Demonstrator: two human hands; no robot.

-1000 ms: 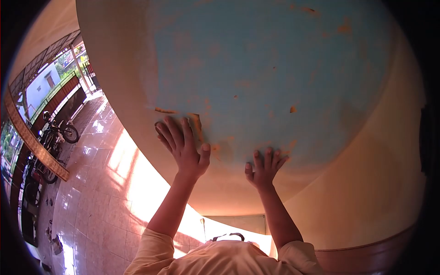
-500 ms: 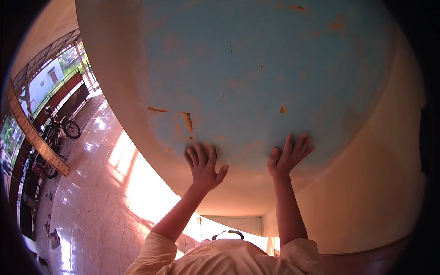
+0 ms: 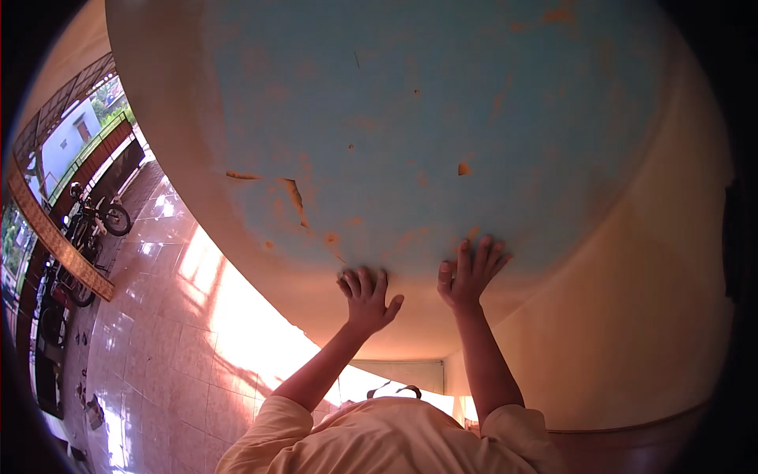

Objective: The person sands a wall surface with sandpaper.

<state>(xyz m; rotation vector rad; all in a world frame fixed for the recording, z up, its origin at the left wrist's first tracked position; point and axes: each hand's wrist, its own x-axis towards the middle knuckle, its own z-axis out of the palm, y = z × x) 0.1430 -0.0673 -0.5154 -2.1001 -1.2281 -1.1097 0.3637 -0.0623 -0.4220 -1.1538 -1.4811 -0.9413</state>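
My left hand point(image 3: 368, 303) lies against the wall with its fingers spread and thumb out to the right. It rests near the lower edge of a faded blue painted patch point(image 3: 379, 189). To its right, my right hand point(image 3: 470, 273) also presses on the wall, its fingers apart and their tips over the blue. Neither hand holds anything. Around them the paint is chipped: a long peeled flake point(image 3: 295, 199) lies up and left of my left hand, and a small chip point(image 3: 463, 168) is above my right hand.
A glossy tiled floor point(image 3: 170, 340) with bright sunlight stretches along the left. Beyond it stand a motorcycle point(image 3: 99, 217) and a fence point(image 3: 99, 150). A plain beige wall point(image 3: 632, 300) rises on the right.
The view has shifted, so the wall marks sit further left and higher. My left hand is lower on the wall and further right; the hands are closer together, both with fingers still spread.
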